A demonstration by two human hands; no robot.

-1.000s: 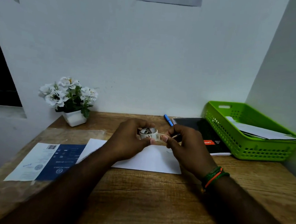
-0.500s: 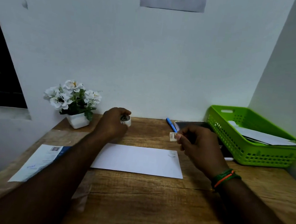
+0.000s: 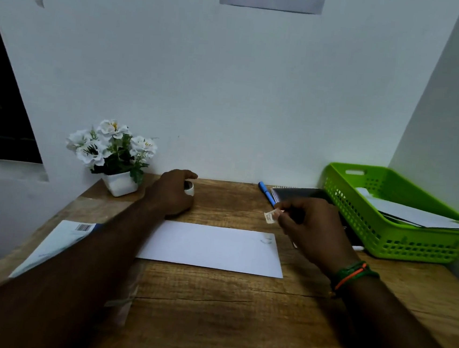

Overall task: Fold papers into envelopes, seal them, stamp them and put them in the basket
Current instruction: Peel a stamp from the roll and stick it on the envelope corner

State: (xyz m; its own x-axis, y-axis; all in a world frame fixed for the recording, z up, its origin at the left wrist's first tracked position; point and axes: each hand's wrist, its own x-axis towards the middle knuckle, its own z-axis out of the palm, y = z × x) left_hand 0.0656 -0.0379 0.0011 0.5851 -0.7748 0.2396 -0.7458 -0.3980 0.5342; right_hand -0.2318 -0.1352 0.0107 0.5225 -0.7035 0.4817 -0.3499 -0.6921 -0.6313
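Note:
A white envelope point(image 3: 212, 248) lies flat in the middle of the wooden desk point(image 3: 223, 313). My right hand point(image 3: 307, 229) hovers above its far right corner and pinches a small stamp point(image 3: 270, 216) between thumb and fingers. My left hand point(image 3: 174, 192) reaches to the back of the desk, fingers curled round a small white stamp roll point(image 3: 189, 189) that sits on the wood. The green basket point(image 3: 401, 243) stands at the right with several white envelopes point(image 3: 412, 215) inside.
A white flower pot point(image 3: 117, 160) stands at the back left. A blue pen point(image 3: 267, 194) and a dark spiral notebook point(image 3: 299, 193) lie between my right hand and the basket. A blue-and-white printed sheet point(image 3: 56, 244) lies at the left edge, partly under my left forearm.
My hands were together over the envelope tearing a stamp off the roll. Now the left hand has carried the roll to the back of the desk, and the right keeps the loose stamp.

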